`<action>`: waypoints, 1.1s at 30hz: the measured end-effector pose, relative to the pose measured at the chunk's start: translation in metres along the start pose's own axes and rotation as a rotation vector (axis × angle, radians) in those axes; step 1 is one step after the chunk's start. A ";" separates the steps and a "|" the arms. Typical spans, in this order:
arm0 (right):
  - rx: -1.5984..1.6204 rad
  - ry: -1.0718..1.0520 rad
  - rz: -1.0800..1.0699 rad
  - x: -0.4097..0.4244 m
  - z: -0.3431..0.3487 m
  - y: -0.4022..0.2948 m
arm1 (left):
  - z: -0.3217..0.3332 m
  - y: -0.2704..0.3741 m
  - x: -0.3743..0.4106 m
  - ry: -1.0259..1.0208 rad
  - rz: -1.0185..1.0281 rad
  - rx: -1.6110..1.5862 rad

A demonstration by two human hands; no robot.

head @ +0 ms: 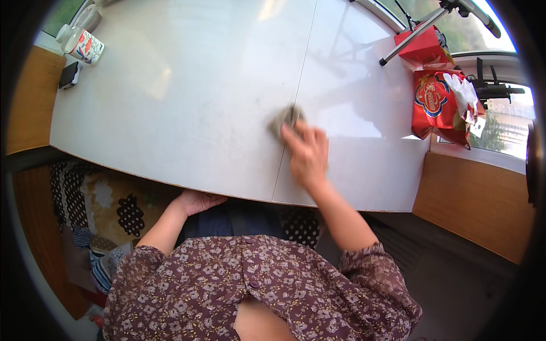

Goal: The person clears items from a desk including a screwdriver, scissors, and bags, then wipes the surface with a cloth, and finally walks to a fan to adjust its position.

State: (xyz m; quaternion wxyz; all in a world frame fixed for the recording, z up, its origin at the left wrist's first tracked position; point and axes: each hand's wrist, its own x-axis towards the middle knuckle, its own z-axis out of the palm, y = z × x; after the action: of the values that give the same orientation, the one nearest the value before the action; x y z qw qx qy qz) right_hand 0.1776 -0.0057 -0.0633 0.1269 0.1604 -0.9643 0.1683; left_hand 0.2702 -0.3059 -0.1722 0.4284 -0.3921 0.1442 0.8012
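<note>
A crumpled grey-beige cloth (281, 121) lies on the white tabletop (204, 128), just at the thin seam that runs across it. My right hand (309, 155) presses on the cloth with fingers stretched forward; hand and cloth are blurred. Faint dark smudges mark the surface to the left of the cloth. Below the table's front edge is my left hand (198, 201), palm up, its fingertips partly hidden under the edge. Whether it grips the edge or only rests there is unclear.
At the far left stand a white jar with a printed pattern (86, 46) and a small black-and-white device (70, 76). On the right are a tripod leg (411, 38), a red gift bag (426, 47) and a red shiny bag (439, 104). Wooden panels (473, 202) flank the table.
</note>
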 end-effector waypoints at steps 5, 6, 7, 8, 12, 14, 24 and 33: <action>-0.118 0.087 0.224 0.137 0.046 0.061 | -0.004 -0.001 0.003 0.013 -0.020 -0.039; -0.124 0.088 0.223 0.145 0.048 0.064 | -0.004 -0.001 0.003 0.040 -0.012 -0.012; -0.129 0.077 0.232 0.153 0.050 0.064 | -0.004 -0.001 0.003 0.027 -0.004 0.025; -0.135 0.054 0.251 0.154 0.048 0.060 | -0.003 -0.001 0.003 0.011 0.017 0.096; -0.063 0.044 0.068 0.078 0.027 0.026 | -0.003 -0.001 0.003 0.035 0.005 0.035; -0.057 -0.005 0.026 0.026 0.010 0.000 | -0.004 0.000 0.003 0.028 0.010 0.071; -0.391 0.061 0.056 0.137 0.040 0.032 | 0.001 0.003 -0.004 0.038 0.015 0.094; -0.135 -0.085 -0.049 0.023 0.005 -0.024 | -0.013 0.003 -0.007 0.029 0.059 0.052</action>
State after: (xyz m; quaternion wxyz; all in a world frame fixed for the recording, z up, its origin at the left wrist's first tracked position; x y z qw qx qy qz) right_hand 0.1639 -0.0345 -0.0540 0.1004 0.1820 -0.9738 0.0927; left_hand 0.2765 -0.3189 -0.1761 0.4124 -0.3877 0.1827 0.8039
